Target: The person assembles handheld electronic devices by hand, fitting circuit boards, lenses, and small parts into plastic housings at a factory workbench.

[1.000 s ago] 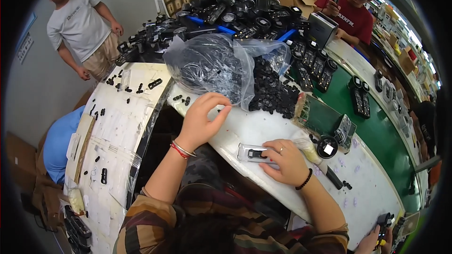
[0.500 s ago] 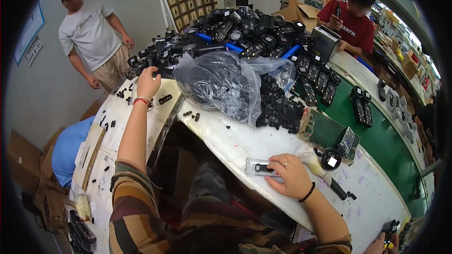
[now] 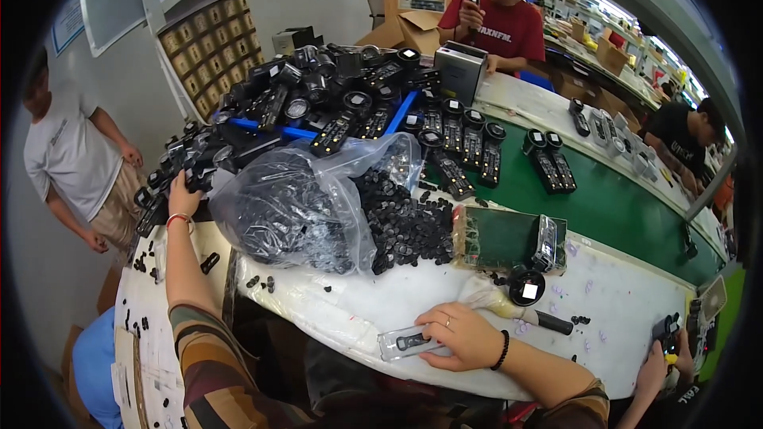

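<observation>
My left hand (image 3: 184, 199) is stretched out to the left edge of a heap of black devices (image 3: 270, 103). Its fingers are curled against the dark parts there, and what they grip is hidden among them. Over the front edge of the white worktable, my right hand (image 3: 465, 338) holds a clear plastic block (image 3: 396, 343) between thumb and fingers. A dark, elongated piece (image 3: 412, 342) lies in the block, its right end close to the fingertips. Left of centre sits a clear plastic bag (image 3: 278, 206) full of black parts, with small loose black pieces (image 3: 405, 226) spilled beside it.
Beyond the right hand lie a round-headed black device (image 3: 527, 286), a dark-handled tool (image 3: 555, 322) and a green-topped block (image 3: 501, 237). More devices (image 3: 550, 163) rest on the green belt (image 3: 604, 206). A person in red (image 3: 509, 24) works opposite; another's hand (image 3: 653, 369) is at right.
The view has swung to the right. My left hand has gone from above the table's left part into the device heap. My right hand stays on the clear block.
</observation>
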